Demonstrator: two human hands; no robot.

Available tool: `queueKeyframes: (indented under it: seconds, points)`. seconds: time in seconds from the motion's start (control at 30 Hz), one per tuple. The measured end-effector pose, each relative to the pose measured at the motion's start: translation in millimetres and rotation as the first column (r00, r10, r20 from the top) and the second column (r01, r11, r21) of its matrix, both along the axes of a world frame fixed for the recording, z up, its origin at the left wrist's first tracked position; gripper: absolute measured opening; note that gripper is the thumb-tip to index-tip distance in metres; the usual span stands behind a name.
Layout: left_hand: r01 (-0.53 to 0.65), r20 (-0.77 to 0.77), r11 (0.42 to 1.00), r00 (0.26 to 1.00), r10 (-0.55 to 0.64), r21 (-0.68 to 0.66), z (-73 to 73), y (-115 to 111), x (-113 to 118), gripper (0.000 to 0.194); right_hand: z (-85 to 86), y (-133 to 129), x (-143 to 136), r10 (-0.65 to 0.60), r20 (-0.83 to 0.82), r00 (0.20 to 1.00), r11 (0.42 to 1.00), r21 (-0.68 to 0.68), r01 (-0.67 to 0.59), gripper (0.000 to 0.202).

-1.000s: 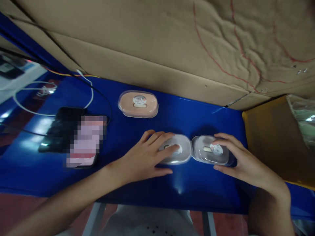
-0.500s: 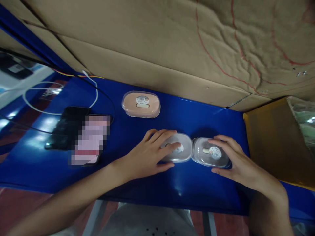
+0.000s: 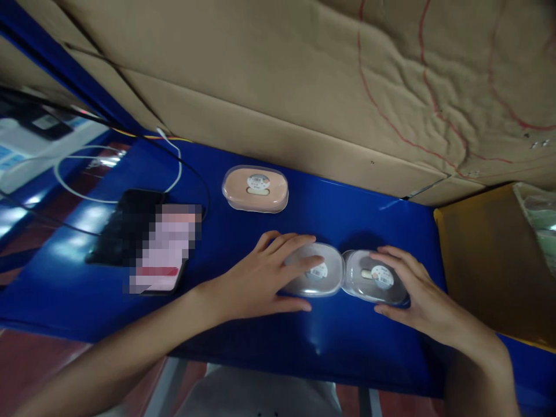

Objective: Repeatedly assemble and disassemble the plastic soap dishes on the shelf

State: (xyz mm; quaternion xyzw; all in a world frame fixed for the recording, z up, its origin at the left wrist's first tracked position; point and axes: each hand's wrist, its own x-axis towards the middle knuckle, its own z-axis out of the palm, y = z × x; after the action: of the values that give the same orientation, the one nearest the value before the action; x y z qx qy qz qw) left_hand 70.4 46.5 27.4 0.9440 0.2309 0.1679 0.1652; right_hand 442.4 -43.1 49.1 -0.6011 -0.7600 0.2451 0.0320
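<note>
Two grey oval containers with clear lids lie end to end on the blue table. Over the left grey container (image 3: 328, 285) my left hand (image 3: 264, 277) rests with spread fingers, the index finger lying across its lid near the round label. The thumb is stretched out just in front of it, and the hand hides the container's left end. My right hand (image 3: 417, 292) arches loosely around the right end of the other grey container (image 3: 358, 284), fingertips at its back edge and thumb at its front. Behind them sits a matching pink container (image 3: 234, 188) with a round label.
To the left, a phone with a blurred screen (image 3: 167, 249) overlaps a black object (image 3: 125, 223), with a white cable (image 3: 178, 174) behind them. A cardboard panel (image 3: 260, 133) stands along the table's back. An open cardboard box (image 3: 482, 249) stands at the right.
The view has shifted slightly, so everything on the table appears a little lower and further right. My hands stay around the two grey containers, which remain end to end.
</note>
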Motion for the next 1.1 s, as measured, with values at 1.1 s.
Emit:
queueKeyframes:
  seconds: [1.1]
  points:
    - [-0.594, 0.232, 0.753, 0.804, 0.547, 0.283, 18.9, 22.8, -63.2, 0.042, 8.2, 173.8, -207.5, 0.574, -0.114, 0.811, 0.811, 0.214, -0.544, 0.076]
